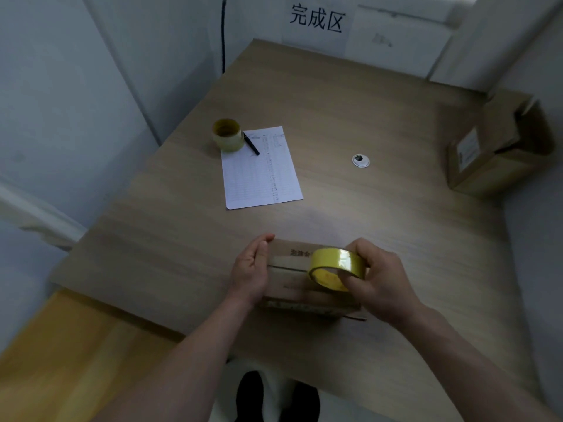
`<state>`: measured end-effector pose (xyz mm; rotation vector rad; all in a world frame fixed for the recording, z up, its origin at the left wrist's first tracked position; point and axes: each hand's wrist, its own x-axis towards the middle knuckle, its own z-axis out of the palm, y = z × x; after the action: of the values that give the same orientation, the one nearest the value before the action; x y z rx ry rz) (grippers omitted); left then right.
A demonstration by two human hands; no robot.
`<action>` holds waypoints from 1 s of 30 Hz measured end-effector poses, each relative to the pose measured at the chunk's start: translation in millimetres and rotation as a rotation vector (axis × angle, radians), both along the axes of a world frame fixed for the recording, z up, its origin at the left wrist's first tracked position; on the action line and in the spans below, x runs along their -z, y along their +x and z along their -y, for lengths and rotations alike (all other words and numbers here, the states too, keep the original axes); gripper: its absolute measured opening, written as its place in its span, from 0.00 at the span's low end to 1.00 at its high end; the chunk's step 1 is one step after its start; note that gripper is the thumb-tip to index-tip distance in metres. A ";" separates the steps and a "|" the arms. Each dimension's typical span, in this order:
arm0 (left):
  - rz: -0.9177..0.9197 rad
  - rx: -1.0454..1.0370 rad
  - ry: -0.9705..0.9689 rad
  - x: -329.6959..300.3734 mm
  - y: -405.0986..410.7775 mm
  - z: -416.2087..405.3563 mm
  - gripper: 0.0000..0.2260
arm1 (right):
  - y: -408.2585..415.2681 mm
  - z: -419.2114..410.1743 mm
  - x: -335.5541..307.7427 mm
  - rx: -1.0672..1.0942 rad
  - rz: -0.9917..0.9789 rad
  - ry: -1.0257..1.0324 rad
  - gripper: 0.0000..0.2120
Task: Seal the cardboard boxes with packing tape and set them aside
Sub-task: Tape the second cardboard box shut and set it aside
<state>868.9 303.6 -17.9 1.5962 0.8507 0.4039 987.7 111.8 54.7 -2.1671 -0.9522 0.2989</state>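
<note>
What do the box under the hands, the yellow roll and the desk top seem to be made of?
The box looks like plain brown cardboard: matte, with folded flaps and printed text. The roll in the right hand looks like glossy, translucent yellow plastic tape, since light glints off it. The desk top shows a pale wood grain, smooth; probably laminate, though real wood is possible.

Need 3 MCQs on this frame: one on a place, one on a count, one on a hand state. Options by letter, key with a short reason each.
1. Where is the spare tape roll?
A. on the sheet of paper's far left corner
B. inside the open box
C. on the floor

2. How many cardboard boxes show?
A. one
B. two
C. four

3. What is the right hand doing?
A. resting flat on the table
B. holding a pen
C. gripping a yellow tape roll

Key: 1 A, the roll overlaps that corner beside the pen. 2 B, the near box under the hands, the open box at far right. 3 C, fingers curl round the roll over the near box.
</note>
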 end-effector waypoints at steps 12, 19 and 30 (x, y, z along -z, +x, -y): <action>-0.032 0.035 -0.078 -3.0 4.8 -0.5 0.08 | -44.4 -5.3 40.6 0.451 -0.187 0.102 0.15; -0.169 0.070 0.189 -11.7 9.3 3.4 0.12 | -40.1 -0.2 40.5 0.352 -0.117 -0.025 0.10; -0.166 0.045 0.181 -13.1 8.8 0.6 0.12 | -17.9 10.5 23.1 0.251 -0.078 -0.063 0.11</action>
<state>877.7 303.0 -4.8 1.8331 0.9225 0.3266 969.8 101.2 31.6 -2.2851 -0.6262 0.2919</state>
